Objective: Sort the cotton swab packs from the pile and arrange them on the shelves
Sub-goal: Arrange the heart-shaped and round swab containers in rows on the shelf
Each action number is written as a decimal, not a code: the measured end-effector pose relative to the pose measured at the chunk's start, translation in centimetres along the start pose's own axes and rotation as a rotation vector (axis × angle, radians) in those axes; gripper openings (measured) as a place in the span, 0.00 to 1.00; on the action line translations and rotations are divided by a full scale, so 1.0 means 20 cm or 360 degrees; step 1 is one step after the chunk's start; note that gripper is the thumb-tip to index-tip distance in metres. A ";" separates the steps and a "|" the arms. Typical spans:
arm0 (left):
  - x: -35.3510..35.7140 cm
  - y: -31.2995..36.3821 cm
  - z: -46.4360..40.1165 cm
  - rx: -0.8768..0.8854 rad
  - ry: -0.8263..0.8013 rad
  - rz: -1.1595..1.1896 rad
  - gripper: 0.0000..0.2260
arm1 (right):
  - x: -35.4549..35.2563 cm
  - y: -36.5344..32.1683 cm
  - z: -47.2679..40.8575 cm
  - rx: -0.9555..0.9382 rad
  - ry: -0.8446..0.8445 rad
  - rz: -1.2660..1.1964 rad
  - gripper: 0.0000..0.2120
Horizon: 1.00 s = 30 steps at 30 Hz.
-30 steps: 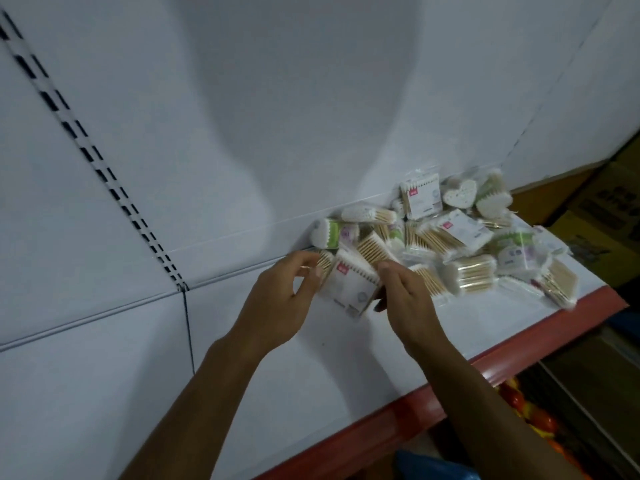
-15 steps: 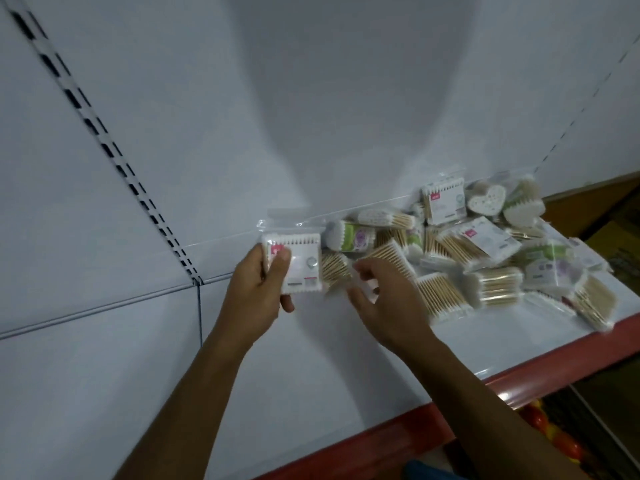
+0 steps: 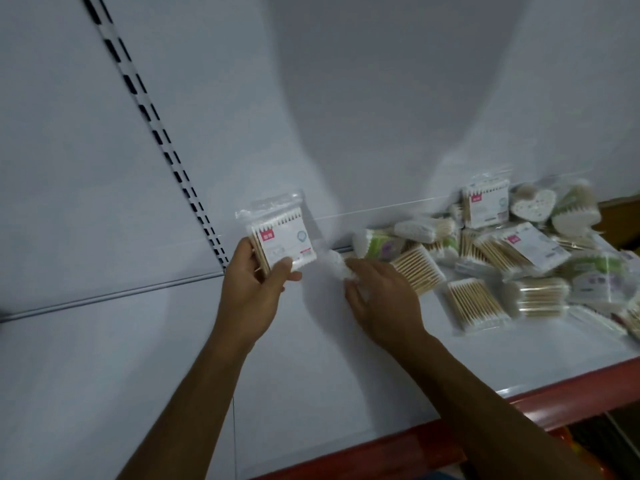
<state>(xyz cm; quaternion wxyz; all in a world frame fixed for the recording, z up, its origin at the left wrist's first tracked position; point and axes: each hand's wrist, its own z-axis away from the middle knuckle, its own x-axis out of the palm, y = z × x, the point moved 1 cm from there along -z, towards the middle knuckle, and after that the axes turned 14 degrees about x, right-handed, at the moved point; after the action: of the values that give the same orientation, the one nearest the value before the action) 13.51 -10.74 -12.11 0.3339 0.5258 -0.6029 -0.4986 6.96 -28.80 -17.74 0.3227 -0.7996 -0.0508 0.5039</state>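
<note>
My left hand (image 3: 251, 289) holds a white cotton swab pack (image 3: 282, 237) with a red label, upright above the shelf near the back wall. My right hand (image 3: 379, 292) rests palm down on the shelf, fingers closed around a blurred pack with white swab tips (image 3: 337, 266). A pile of cotton swab packs (image 3: 502, 268) lies to the right of my hands, with wooden sticks, white labels and some green packs mixed together.
The white shelf (image 3: 311, 375) has a red front edge (image 3: 398, 448). A slotted upright strip (image 3: 162, 140) runs down the white back panel on the left. Heart-shaped packs (image 3: 535, 204) lie at the pile's far end. Yellow cartons show at the far right.
My left hand has carried the red-label pack up and away from the pile. My right hand has reached forward and closed on another pack at the pile's left edge.
</note>
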 end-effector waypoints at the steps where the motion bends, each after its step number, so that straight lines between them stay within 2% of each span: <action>1: 0.01 0.01 -0.01 0.0014 0.0067 0.0028 0.12 | -0.03 -0.02 0.01 0.0167 -0.0061 -0.0315 0.10; 4: 0.04 0.04 -0.02 0.0052 0.0175 0.0036 0.11 | -0.10 -0.09 0.00 0.0775 -0.0378 -0.1163 0.12; 6: 0.08 0.07 -0.02 0.0087 0.0199 0.0029 0.10 | -0.15 -0.11 0.01 0.0971 -0.0619 -0.1418 0.15; 7: 0.10 0.08 -0.02 0.0104 0.0215 0.0038 0.09 | -0.16 -0.12 0.02 0.0957 -0.0711 -0.1421 0.16; 11: 0.21 0.12 -0.01 0.0119 0.0189 -0.0038 0.06 | -0.21 -0.16 0.07 0.0699 -0.0846 -0.1230 0.15; 18: 0.31 0.05 0.03 0.0237 0.0121 -0.0330 0.08 | -0.21 -0.08 0.13 0.0536 -0.0644 -0.0968 0.11; 20: 0.31 0.03 0.03 0.0227 0.0112 -0.0356 0.07 | -0.21 0.01 0.14 0.0360 -0.0331 -0.0587 0.15; 22: 0.31 0.01 0.03 0.0184 0.0109 -0.0356 0.06 | -0.21 0.12 0.13 0.0098 -0.0059 -0.0033 0.16; 25: 0.30 -0.01 0.04 0.0121 0.0101 -0.0339 0.05 | -0.17 0.24 0.12 -0.0032 -0.0070 0.0562 0.23; 27: 0.30 -0.01 0.06 0.0100 0.0097 -0.0329 0.04 | -0.15 0.29 0.10 0.0003 -0.0067 0.0646 0.25; 30: 0.28 0.00 0.07 0.0103 0.0094 -0.0309 0.05 | -0.14 0.32 0.08 -0.0059 0.0078 0.0652 0.20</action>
<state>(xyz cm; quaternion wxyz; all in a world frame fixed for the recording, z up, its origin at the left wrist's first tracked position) 10.90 -15.81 -13.20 0.2843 0.6067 -0.5547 -0.4932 2.71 -34.28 -19.59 0.1999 -0.8111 0.1115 0.5382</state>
